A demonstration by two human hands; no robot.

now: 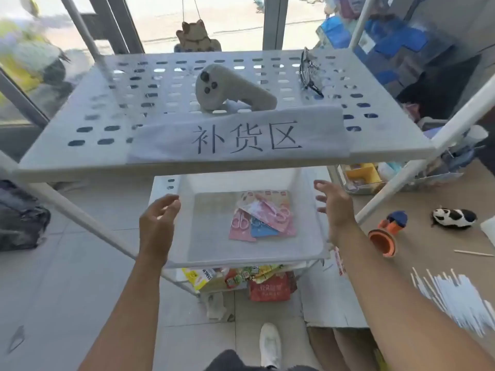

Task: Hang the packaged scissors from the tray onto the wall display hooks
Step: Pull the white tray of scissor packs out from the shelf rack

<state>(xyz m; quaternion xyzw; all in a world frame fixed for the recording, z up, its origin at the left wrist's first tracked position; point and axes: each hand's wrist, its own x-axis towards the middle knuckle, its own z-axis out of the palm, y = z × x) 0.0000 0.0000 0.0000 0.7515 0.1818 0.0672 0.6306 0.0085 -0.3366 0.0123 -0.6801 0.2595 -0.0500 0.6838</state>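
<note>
A white plastic tray (184, 236) sits on the middle level of a white cart. Inside it lies a loose pile of packaged scissors (263, 216) in pink and blue card packs, toward the tray's right back. My left hand (159, 223) hovers at the tray's left rim with fingers curled and apart, holding nothing. At the tray's right rim my right hand (334, 207) is spread open, also with nothing in it. Neither hand visibly grips the rim. No wall display hooks are in view.
The cart's perforated top shelf (112, 124) overhangs the tray, carrying a grey controller (230, 89), folded glasses (310, 70) and a paper sign (241, 137). Snack packets (257, 279) fill the level below. On the floor at right lie toys (452, 218) and white sticks (455, 295).
</note>
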